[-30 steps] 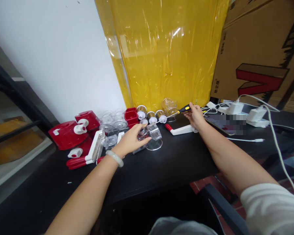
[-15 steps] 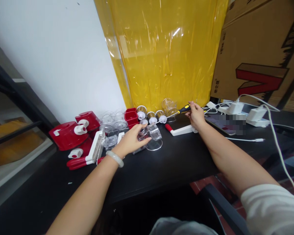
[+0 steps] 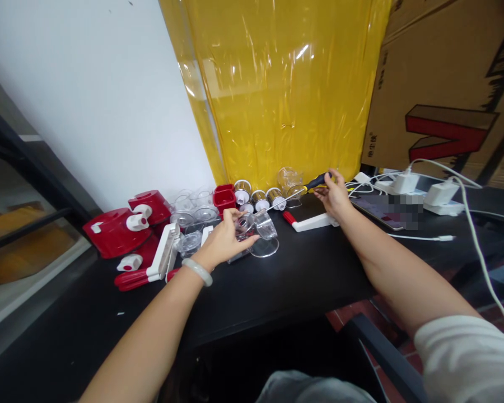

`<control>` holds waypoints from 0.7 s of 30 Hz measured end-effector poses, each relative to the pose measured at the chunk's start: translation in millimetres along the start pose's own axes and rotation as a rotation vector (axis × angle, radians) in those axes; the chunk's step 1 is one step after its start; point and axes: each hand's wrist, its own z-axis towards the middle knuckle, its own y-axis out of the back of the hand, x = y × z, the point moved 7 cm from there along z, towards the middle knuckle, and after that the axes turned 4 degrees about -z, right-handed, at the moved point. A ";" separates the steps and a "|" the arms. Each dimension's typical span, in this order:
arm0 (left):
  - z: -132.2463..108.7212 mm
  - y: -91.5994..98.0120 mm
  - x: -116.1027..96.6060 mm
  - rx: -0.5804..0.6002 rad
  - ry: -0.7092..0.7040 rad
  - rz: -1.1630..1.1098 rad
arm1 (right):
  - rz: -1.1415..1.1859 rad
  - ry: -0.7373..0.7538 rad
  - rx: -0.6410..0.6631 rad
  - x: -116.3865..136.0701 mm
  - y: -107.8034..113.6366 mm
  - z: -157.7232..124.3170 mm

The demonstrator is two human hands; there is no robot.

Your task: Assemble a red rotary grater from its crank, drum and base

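My left hand (image 3: 229,238) is closed on a clear plastic part (image 3: 265,225), thumb along its near side and fingers curled over the back. A round clear rim (image 3: 264,248) shows at the table just below it. In my right hand (image 3: 335,195) is a screwdriver (image 3: 316,182) with a black and yellow handle, pinched by the fingers. Its thin shaft slants down to the left and its tip end reaches the clear part; the exact contact is too small to make out. Under my right wrist lies a white crank handle (image 3: 313,223) with a red grip.
Several metal grater drums (image 3: 259,200) and a red square hopper (image 3: 224,197) stand behind my left hand. Red housings (image 3: 115,232), clear cups (image 3: 204,207) and white-and-red handles (image 3: 163,254) lie to the left. A tablet (image 3: 376,211), chargers (image 3: 405,183) and cables lie right, before a cardboard box (image 3: 437,73).
The screwdriver handle has turned in my right fingers, and those fingers have shifted slightly. My left hand keeps its place on the clear part, with its fingers bent a little more.
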 end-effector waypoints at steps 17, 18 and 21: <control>0.9 2.9 -7.8 0.024 0.007 0.113 | -0.017 0.010 -0.017 4.5 -0.4 -2.2; 1.4 2.7 -9.1 0.028 -0.016 0.115 | -0.013 0.000 -0.017 3.7 -0.5 -2.5; 2.3 1.5 -14.6 0.048 -0.105 0.126 | -0.017 -0.019 -0.024 1.5 0.3 -1.9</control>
